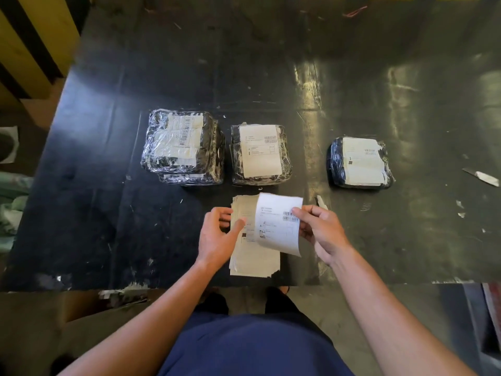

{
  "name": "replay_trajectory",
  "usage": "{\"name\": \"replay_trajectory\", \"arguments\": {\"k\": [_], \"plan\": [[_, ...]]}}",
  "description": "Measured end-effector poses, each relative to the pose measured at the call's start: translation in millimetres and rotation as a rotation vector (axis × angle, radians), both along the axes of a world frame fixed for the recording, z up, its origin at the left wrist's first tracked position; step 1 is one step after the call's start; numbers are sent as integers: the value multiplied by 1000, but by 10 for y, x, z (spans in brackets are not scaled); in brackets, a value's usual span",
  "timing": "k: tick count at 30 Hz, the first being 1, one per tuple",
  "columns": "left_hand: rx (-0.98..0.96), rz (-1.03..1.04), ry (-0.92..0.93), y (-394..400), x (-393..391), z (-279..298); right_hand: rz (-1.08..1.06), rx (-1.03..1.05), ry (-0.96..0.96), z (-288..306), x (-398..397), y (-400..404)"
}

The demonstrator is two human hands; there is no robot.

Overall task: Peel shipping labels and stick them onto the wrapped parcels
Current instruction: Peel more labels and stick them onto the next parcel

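- Right hand [318, 230] is raised just above the tabletop [108, 185]; one label [279, 223] is pinched at its right edge between thumb and fingers, lifted and curled over the label stack [252, 256].
- Left hand [219, 234] is held at the stack's left edge, fingers loosely curled, thumb stretched toward the lifted label; whether anything is gripped cannot be told.
- Both forearms are extended forward from the near tabletop edge.
- Label stack lies flat near the front edge, between the hands.
- Parcels, plastic-wrapped and dark, are set in a row beyond the stack: left pile [183, 147], at least two stacked, labelled on top; middle parcel [260, 154], one label on top; right parcel [360, 162], well apart, labelled.
- Paper strip [481, 177] lies far right; small scraps are scattered on the tabletop.
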State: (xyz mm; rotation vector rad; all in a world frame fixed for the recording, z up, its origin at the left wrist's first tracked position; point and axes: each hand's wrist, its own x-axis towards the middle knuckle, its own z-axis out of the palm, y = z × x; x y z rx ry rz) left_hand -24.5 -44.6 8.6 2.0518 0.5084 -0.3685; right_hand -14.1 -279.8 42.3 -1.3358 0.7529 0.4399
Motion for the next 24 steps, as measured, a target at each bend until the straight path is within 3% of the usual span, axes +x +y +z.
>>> {"name": "replay_trajectory", "arguments": {"k": [3,5,9,12,17,24], "plan": [[-362,-125,88,-27,83,401,-34,73,-41,203,211,97],[-485,-163,122,-70,143,610,-44,125,-65,322,331,185],[-682,-8,120,-81,266,839,-22,210,-151,585,469,341],[-852,128,77,-33,332,966,60,164,-258,757,465,394],[-928,271,-57,21,436,1117,194,104,-392,925,282,360],[-906,314,-80,21,487,1216,226,-9,-503,1030,177,392]]}}
